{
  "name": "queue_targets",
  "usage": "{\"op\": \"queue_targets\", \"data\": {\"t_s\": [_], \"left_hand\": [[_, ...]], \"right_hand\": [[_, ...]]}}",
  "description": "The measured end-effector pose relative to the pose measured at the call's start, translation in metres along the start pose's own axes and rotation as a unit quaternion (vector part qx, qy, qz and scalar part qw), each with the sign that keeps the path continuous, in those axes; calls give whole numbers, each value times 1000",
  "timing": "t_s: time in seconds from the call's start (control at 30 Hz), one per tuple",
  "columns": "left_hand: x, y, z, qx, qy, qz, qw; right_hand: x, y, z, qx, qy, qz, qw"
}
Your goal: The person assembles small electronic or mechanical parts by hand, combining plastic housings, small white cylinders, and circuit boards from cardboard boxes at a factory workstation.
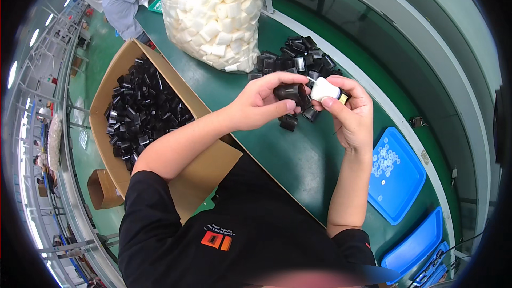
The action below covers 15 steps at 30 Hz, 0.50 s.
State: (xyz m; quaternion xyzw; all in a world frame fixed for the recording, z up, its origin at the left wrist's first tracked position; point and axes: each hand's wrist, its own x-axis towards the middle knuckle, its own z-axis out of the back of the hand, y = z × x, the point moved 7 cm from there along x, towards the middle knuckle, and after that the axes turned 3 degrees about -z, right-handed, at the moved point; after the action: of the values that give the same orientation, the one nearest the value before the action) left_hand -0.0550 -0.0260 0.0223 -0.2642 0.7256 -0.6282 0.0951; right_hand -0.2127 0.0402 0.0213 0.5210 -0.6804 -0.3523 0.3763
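Observation:
My left hand pinches a dark, hollow plastic cap between thumb and fingers, its opening turned toward my right hand. In my right hand is a white foam piece with a thin pale tip. A small yellow-and-black part shows at its lower right end, partly covered by my fingers. The white piece and the cap are held close together above the green table; whether they touch I cannot tell. Just beyond my hands lies a pile of loose black caps.
At the far side stands a clear bag of white foam pieces. A cardboard box full of black caps is on my left. On the right are a blue tray with small clear rings and another blue tray. Two people are at the back left.

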Motion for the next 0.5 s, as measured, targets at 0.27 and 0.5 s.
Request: {"op": "queue_targets", "data": {"t_s": [0.27,0.5], "left_hand": [[4,3,-3,58,2,-24,998],[7,7,4,220,28,-17,975]], "right_hand": [[-10,21,-5,-263,7,55,963],[-6,16,-9,-300,-10,54,952]]}}
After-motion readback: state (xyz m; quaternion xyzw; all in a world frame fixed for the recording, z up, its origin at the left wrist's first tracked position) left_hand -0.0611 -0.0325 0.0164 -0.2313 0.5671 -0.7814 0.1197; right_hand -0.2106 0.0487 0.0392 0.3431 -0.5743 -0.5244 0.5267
